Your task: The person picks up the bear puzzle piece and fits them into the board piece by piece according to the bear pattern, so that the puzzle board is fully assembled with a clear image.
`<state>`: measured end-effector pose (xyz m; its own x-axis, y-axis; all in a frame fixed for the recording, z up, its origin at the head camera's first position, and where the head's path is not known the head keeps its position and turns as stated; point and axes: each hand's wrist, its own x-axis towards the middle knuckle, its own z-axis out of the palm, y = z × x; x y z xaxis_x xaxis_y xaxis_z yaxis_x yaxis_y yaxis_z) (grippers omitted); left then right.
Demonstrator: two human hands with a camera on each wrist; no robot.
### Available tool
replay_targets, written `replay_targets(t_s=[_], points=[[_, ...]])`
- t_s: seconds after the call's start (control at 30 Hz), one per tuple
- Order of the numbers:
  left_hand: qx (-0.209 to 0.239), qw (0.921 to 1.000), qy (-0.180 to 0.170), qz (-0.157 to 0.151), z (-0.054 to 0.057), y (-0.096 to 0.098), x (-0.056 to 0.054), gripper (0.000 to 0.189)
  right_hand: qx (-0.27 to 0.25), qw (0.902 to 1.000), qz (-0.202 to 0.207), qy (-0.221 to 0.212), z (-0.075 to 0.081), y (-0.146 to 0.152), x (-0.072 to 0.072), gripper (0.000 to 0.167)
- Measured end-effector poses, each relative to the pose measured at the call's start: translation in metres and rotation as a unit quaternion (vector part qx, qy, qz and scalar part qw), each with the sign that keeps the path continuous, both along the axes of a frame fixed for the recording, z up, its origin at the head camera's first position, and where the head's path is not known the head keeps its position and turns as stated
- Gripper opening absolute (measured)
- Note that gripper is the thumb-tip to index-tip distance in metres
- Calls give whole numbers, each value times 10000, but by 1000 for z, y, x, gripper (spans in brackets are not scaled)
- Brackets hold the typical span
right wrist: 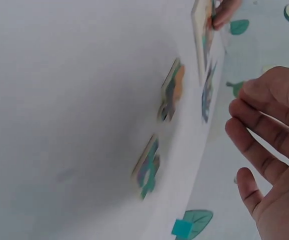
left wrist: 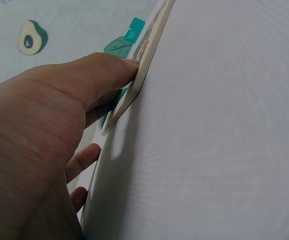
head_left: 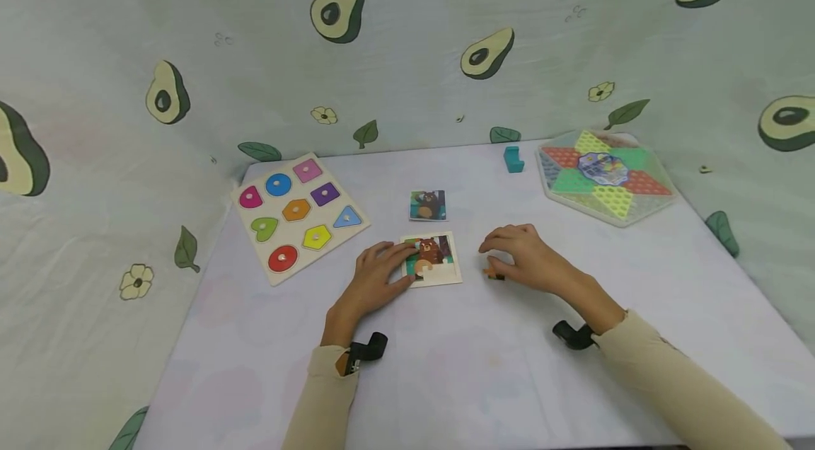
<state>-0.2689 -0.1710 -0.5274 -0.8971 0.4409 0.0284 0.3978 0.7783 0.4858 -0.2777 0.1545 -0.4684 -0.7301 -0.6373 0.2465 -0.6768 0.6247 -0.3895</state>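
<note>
My left hand [head_left: 376, 281] rests on the left side of a wooden bear jigsaw board [head_left: 448, 280]. In the left wrist view its thumb lies on the rim of that board [left wrist: 147, 65], while other fingers touch the table beside it. My right hand [head_left: 531, 260] hovers to the right of the board, fingers loosely bent, nothing held. Below it is a loose jigsaw piece [head_left: 495, 274], partly hidden. From the right wrist, two loose pieces show on the table: an orange and dark piece [right wrist: 172, 92] and a green and purple piece [right wrist: 147, 167], both apart from the fingers.
A small bear picture card [head_left: 428, 206] lies behind the board. At the left is a shape puzzle board [head_left: 276, 213] with colored pieces. A teal block [head_left: 513, 160] and a hexagonal Chinese checkers board [head_left: 605, 174] are at the back right. Avocado-printed cloth [head_left: 414, 96] hangs behind the table.
</note>
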Motion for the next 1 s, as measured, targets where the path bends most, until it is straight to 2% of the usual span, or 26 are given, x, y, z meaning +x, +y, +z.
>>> replay_targets(t_s=[0.23,0.37,0.63,1.0], points=[[-38,9999,-77,106,-3,-6,2,54,230,9993,-273,-86,-11,14,3,23],[38,10000,12,85,-4,-8,3,54,370,9990,-248,-42,-18,16,4,25],[17,10000,-14,48,-3,-6,3,54,289,9995,-118,-26,-24,18,7,23],[7,10000,-70,21,0,0,1,54,390,9988,-273,88,-30,20,8,24]])
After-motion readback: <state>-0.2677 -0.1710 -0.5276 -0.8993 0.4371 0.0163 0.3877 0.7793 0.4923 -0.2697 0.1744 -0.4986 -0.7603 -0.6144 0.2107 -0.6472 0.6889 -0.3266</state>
